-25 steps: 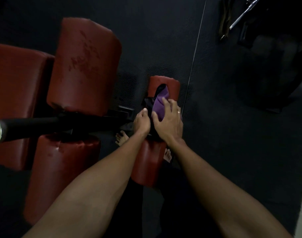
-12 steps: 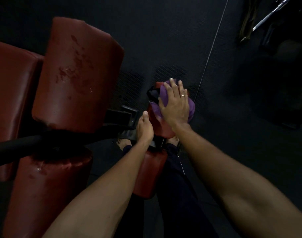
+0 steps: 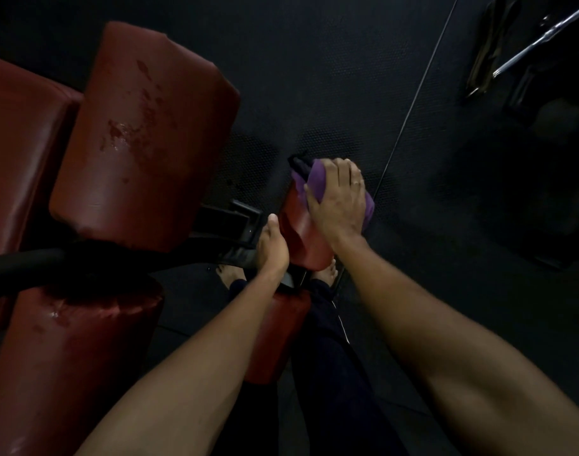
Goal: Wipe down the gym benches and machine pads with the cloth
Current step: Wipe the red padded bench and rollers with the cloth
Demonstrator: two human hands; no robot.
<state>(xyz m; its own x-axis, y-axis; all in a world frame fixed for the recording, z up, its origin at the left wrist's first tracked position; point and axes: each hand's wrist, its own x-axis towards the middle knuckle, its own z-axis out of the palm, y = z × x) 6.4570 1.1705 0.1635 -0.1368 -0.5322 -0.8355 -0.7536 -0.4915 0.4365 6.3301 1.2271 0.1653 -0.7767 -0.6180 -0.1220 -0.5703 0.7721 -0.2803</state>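
A purple cloth (image 3: 316, 182) is draped over the far end of a small red roller pad (image 3: 298, 232) low on the machine. My right hand (image 3: 339, 205) lies on top of the cloth, its fingers bent over the pad's end and its thumb spread on the cloth's left side. My left hand (image 3: 271, 248) holds the same pad at its near left side, thumb pointing up along it; its fingers are hidden underneath. A second small red pad (image 3: 275, 340) continues toward me, partly under my left forearm.
Two large worn red roller pads (image 3: 143, 136) (image 3: 61, 366) sit at left on a black bar (image 3: 34, 264), beside a red seat pad (image 3: 15, 153). A thin cable (image 3: 410, 106) crosses the dark rubber floor. A chrome bar (image 3: 538, 44) lies at top right. My bare foot (image 3: 229, 274) stands below.
My right hand has slid the cloth from the pad's middle out to its far end, and its fingers now bend over that end. The left hand has stayed at the pad's near side.
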